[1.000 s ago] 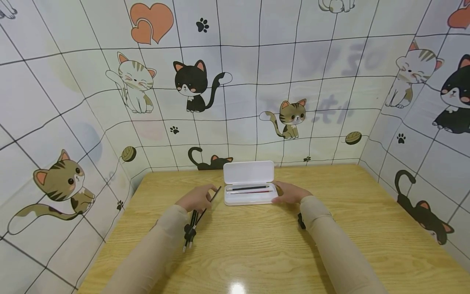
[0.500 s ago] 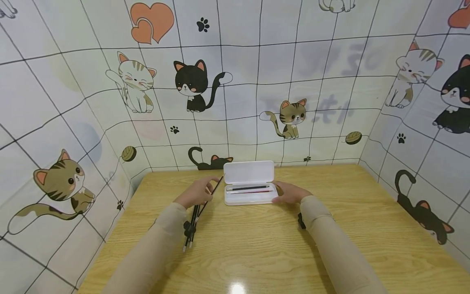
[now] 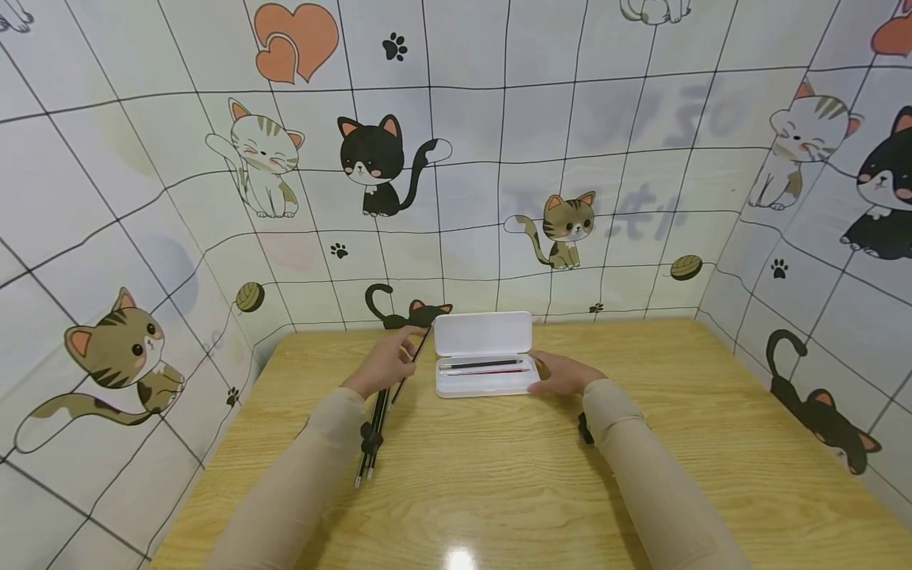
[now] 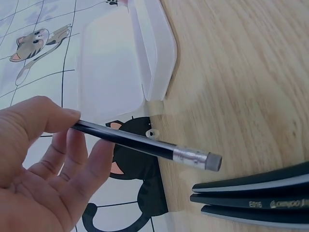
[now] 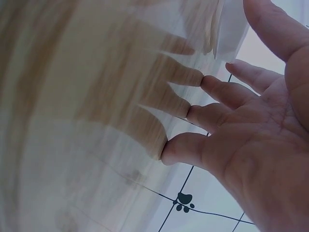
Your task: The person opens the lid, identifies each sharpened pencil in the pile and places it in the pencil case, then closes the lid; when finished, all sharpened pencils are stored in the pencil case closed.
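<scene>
My left hand [image 3: 385,364] pinches a black pencil [image 4: 130,140] between thumb and fingers, left of the pencil case. In the left wrist view its silver ferrule and grey eraser point away from the hand. The white pencil case [image 3: 484,391] lies with its lid [image 3: 483,336] raised. Inside are a dark pencil [image 3: 480,365] and a thin red-and-white stick [image 3: 492,372]. My right hand [image 3: 568,374] rests at the case's right end. In the right wrist view its fingers [image 5: 227,92] are spread, tips on the tabletop.
Black pencils [image 4: 256,198] lie side by side on the wooden table [image 3: 470,459] below my left hand. A black device [image 3: 371,438] at my left wrist overlaps them in the head view. A cat-patterned cloth wall [image 3: 470,190] stands close behind the case.
My left hand has moved away from me toward the table's back edge, carrying the pencil beside the case's lid. My right hand and the case have stayed put.
</scene>
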Demonstrator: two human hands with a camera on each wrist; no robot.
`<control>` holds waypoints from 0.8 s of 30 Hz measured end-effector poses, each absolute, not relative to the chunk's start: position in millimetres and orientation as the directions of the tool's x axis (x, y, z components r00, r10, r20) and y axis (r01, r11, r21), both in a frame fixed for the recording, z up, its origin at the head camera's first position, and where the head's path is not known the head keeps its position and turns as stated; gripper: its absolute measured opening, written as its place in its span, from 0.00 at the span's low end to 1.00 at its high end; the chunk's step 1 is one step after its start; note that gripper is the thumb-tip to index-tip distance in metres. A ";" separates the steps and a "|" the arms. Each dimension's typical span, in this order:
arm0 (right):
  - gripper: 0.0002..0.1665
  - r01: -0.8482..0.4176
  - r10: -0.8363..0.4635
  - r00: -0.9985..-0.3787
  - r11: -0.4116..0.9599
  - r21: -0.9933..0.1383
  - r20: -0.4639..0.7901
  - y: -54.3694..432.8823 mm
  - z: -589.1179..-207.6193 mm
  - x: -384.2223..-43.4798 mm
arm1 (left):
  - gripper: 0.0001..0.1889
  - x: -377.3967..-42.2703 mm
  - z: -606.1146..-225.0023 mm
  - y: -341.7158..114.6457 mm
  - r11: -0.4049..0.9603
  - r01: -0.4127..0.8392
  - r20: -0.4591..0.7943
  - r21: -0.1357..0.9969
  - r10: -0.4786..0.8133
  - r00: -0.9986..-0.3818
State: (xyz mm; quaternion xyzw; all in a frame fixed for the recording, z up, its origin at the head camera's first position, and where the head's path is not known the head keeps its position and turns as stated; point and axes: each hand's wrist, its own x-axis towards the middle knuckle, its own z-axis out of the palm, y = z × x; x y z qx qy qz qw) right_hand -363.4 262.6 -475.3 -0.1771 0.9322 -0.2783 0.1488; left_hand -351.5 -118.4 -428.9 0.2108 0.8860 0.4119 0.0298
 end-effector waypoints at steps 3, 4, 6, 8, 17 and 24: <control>0.47 -0.244 -0.410 -0.894 0.784 -0.571 -0.181 263.0 -475.5 -362.7 | 0.33 -353.2 -427.7 -116.9 0.562 0.362 0.138 0.744 0.400 -0.906; 0.47 -0.243 -0.408 -0.895 0.785 -0.570 -0.181 263.1 -475.6 -362.3 | 0.32 -353.6 -427.3 -116.3 0.561 0.361 0.139 0.745 0.399 -0.906; 0.47 -0.241 -0.405 -0.896 0.788 -0.566 -0.182 263.4 -475.5 -361.4 | 0.31 -355.1 -427.0 -115.0 0.562 0.367 0.145 0.741 0.400 -0.905; 0.47 -0.241 -0.404 -0.897 0.789 -0.565 -0.182 263.6 -474.9 -360.6 | 0.31 -357.1 -427.3 -113.4 0.561 0.381 0.162 0.735 0.400 -0.902; 0.47 -0.255 -0.418 -0.891 0.784 -0.566 -0.177 262.8 -472.3 -357.9 | 0.30 -365.2 -428.4 -104.9 0.574 0.477 0.279 0.665 0.402 -0.872; 0.46 -0.245 -0.417 -0.890 0.777 -0.580 -0.182 261.6 -470.6 -358.0 | 0.29 -370.1 -426.1 -100.5 0.585 0.493 0.309 0.644 0.391 -0.867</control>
